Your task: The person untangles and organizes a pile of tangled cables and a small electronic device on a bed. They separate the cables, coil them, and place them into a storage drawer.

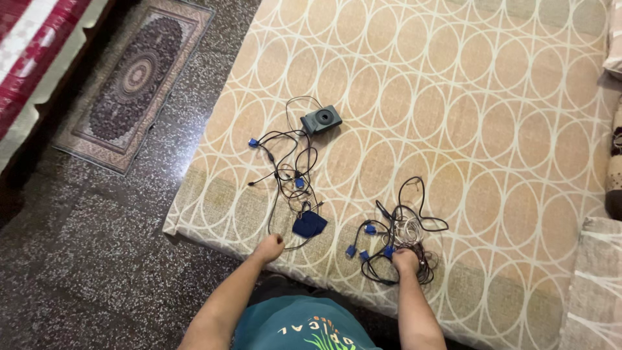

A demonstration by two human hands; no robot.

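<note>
I look down at a beige mattress [453, 97] patterned with white ovals. My left hand [269, 247] rests closed at its near edge, on the end of a thin black cable [280, 170] that runs up to a small grey box-shaped device [321, 119]. A dark blue pouch [309, 224] lies just right of that hand. My right hand [406, 260] is closed on a tangled bundle of black and white cables [402, 230] with blue connectors.
A speckled dark stone floor [84, 259] lies to the left, with a small patterned rug [133, 81] on it. A red and white striped bed edge [35, 45] is at the top left. Cushions [614, 168] line the right side.
</note>
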